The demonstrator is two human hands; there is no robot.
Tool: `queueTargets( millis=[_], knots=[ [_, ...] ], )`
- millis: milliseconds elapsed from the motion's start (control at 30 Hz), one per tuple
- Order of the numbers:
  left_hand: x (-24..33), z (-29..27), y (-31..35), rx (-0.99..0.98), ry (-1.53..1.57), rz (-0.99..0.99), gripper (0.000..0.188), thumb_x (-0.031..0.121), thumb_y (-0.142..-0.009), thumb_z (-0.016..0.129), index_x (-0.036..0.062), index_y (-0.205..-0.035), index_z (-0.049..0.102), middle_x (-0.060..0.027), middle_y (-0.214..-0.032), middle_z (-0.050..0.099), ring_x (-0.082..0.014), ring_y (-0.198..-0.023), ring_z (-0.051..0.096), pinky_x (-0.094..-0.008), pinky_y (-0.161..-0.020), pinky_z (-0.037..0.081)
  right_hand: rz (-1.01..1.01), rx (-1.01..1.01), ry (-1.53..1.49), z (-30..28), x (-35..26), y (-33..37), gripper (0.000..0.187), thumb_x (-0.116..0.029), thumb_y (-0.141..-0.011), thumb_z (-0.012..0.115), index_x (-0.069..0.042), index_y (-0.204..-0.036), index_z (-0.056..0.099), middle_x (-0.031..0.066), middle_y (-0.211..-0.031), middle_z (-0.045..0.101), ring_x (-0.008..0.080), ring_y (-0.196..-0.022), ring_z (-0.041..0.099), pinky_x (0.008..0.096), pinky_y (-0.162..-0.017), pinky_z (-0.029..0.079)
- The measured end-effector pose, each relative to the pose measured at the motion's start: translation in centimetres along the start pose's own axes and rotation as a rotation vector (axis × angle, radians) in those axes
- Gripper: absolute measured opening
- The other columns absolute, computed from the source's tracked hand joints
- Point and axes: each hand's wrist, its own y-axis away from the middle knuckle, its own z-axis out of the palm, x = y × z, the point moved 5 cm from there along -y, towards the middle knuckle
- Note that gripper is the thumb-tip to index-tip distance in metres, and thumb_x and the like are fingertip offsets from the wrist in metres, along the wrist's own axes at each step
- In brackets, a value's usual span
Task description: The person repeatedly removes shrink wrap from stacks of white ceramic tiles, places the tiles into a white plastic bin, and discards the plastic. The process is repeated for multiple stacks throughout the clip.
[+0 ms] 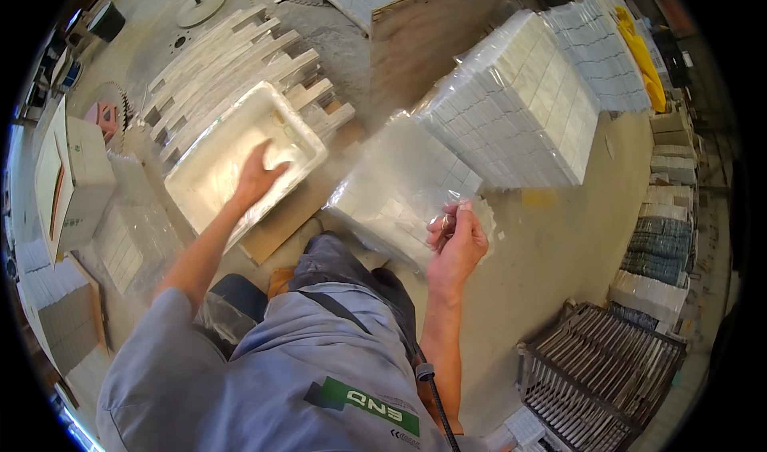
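Note:
My left hand [257, 177] reaches over a cream-white rectangular tub [302, 136], fingers stretched out and thumb apart, holding nothing. Pale, whitish material coats the inside of the tub. Whether my fingertips touch its bottom, I cannot tell. To the right, my right hand [460, 248] is closed, its fingers pinching the edge of a clear plastic sheet [403, 150]. The sheet spreads over a low stack of whitish tiles [391, 216], which shows blurred through it.
Slatted, stone-look panels [220, 64] lie behind the tub. A tall plastic-wrapped tile stack [511, 100] stands beyond my right hand. At the left is a white carton [88, 168]; wrapped tiles [132, 248] sit near it. A dark slatted crate [603, 372] stands at the lower right.

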Motion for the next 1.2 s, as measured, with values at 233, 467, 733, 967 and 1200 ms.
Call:
queueTargets(
  millis=[233, 467, 733, 967, 1200],
  knots=[
    [26.8, 5.1, 7.3, -0.394, 0.151, 0.807, 0.098, 0.025, -0.064, 0.083, 0.0061, -0.144, 0.029, -0.0149, -0.147, 0.032, -0.0294, -0.136, 0.031, -0.0398, -0.112, 0.026, -0.028, -0.154, 0.082, -1.2, -1.9, 0.9, 0.034, -0.027, -0.093, 0.057, 0.001, -0.075, 0.063, 0.0070, -0.058, 0.060, 0.0082, -0.042, 0.048, 0.0215, -0.040, 0.032],
    [26.3, 10.5, 6.8, -0.632, 0.181, 0.736, 0.037, 0.010, -0.079, 0.069, 0.0016, -0.113, 0.061, -0.0143, -0.107, 0.066, -0.0248, -0.102, 0.062, -0.0346, -0.095, 0.044, -0.018, -0.153, -0.027, -6.9, -3.2, 1.7, 0.032, -0.027, -0.094, 0.058, 0.001, -0.080, 0.066, 0.0083, -0.066, 0.064, 0.0076, -0.046, 0.050, 0.0201, -0.042, 0.033],
    [19.8, 14.4, 7.7, -0.686, 0.149, 0.319, 0.023, 0.016, -0.087, 0.057, -0.0011, -0.099, 0.066, -0.0139, -0.095, 0.068, -0.0234, -0.088, 0.063, -0.0332, -0.081, 0.047, 0.124, -0.038, -0.123, -14.0, 0.3, 3.9, 0.025, -0.020, -0.093, 0.058, 0.003, -0.087, 0.066, 0.0063, -0.065, 0.062, 0.0075, -0.045, 0.049, 0.0205, -0.041, 0.033],
    [18.1, 9.9, 9.0, -0.614, 0.004, 0.246, 0.020, 0.019, -0.088, 0.060, 0.0011, -0.091, 0.067, -0.0115, -0.071, 0.066, -0.0187, -0.061, 0.063, -0.0305, -0.061, 0.049, 0.320, 0.002, 0.058, -19.5, 7.8, 4.4, 0.021, -0.013, -0.090, 0.061, 0.005, -0.101, 0.063, 0.0108, -0.073, 0.066, 0.0107, -0.053, 0.057, 0.0218, -0.047, 0.043],
    [15.0, 11.1, 5.4, -0.571, -0.225, 0.356, 0.018, 0.019, -0.087, 0.064, 0.0011, -0.091, 0.068, -0.0120, -0.070, 0.064, -0.0191, -0.060, 0.064, -0.0306, -0.059, 0.049, 0.373, -0.205, 0.136, -18.1, 15.1, 1.3, 0.022, -0.016, -0.090, 0.060, 0.005, -0.094, 0.065, 0.0080, -0.081, 0.066, 0.0132, -0.070, 0.062, 0.0249, -0.065, 0.050]
  ],
)
